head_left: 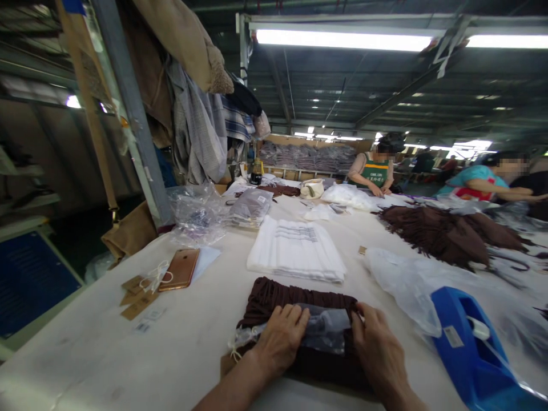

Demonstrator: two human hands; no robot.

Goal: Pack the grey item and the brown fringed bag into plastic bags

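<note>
Brown folded garment (299,299) lies at the lower middle of the frame on the white table (192,342), with a clear plastic bag (325,331) on top. Left hand (280,339) presses flat on the bag, fingers spread; right hand (379,348) grips the bag's edge. Blue tape dispenser (466,348) sits lower right. Folded white cloth (295,251) lies beyond, a phone (180,268) to the left.

A single head-worn camera looks forward and down along a white bench (192,342), close above the wearer's left hand (278,339) and right hand (379,348) at the bottom edge, its wide view reaching co-workers at the far end and the ceiling lights.
</note>
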